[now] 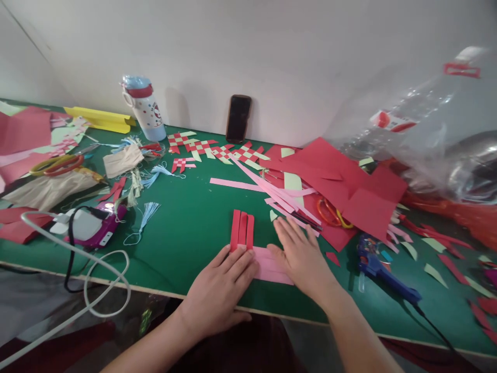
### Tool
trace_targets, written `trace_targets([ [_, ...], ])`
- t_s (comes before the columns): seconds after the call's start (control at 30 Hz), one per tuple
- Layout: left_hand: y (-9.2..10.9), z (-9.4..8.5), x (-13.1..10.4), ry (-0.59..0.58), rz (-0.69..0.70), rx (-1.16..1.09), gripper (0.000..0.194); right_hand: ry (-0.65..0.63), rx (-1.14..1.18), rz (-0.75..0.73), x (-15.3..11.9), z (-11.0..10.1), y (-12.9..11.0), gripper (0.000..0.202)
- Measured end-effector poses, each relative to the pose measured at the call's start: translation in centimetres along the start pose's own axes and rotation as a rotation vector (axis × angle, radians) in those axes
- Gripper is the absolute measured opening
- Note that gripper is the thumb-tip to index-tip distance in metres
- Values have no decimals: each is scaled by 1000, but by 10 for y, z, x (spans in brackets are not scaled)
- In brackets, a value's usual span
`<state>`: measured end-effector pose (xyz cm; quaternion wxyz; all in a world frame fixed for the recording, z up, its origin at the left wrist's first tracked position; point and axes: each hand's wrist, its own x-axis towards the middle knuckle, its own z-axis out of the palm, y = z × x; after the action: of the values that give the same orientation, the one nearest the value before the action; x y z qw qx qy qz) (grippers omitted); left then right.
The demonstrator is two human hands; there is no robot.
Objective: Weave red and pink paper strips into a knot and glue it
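Observation:
Red paper strips (243, 228) stand side by side, pointing away from me, at the middle front of the green table. Pink strips (272, 267) run from them to the right, and the two colours meet under my fingers. My left hand (223, 290) lies flat over the crossing, fingers extended and covering most of it. Over the right part of the pink strips rests my right hand (301, 256), its fingers spread and pointing forward. Neither hand is wrapped round anything.
Woven red-and-green pieces (221, 151) lie near the wall, below an upright phone (238, 118). A bottle (145, 109), scissors (58, 165), tassels (145, 220) and a power strip (95, 225) are left. Red sheets (330, 181) and a blue glue gun (382, 272) lie right.

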<state>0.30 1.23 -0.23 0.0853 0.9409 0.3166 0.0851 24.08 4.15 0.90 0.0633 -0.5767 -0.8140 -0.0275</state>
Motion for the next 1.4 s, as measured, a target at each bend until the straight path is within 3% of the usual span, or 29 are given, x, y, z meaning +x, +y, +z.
trace_targets([
  [0.07, 1, -1, 0, -2, -11, -1, 89, 18, 40, -32, 3, -2, -4, 57],
  [0.17, 0, -3, 0, -10, -14, -8, 88, -88, 130, -252, 5, -6, -20, 51],
  [0.23, 0, -4, 1, -13, -9, -23, 86, -158, 149, -325, 7, -7, -30, 51],
  [0.37, -1, -6, 1, -16, -17, -68, 89, -217, 134, -291, 22, -4, -33, 54],
  [0.7, -1, -9, 1, -2, -11, -89, 94, -205, 187, -182, 70, 4, -5, 55],
  [0.83, -2, -8, 0, 18, 0, -77, 92, -165, 239, -204, 60, -12, -10, 55],
  [1.0, -1, -6, 1, 32, -18, -31, 79, -312, 280, -483, 39, -19, -40, 56],
  [1.27, -2, -9, 1, 8, 0, -13, 75, -253, 286, -472, 45, 4, -42, 67],
  [1.4, -1, -10, 0, 13, 6, 10, 77, -226, 483, -425, 44, 2, -36, 64],
])
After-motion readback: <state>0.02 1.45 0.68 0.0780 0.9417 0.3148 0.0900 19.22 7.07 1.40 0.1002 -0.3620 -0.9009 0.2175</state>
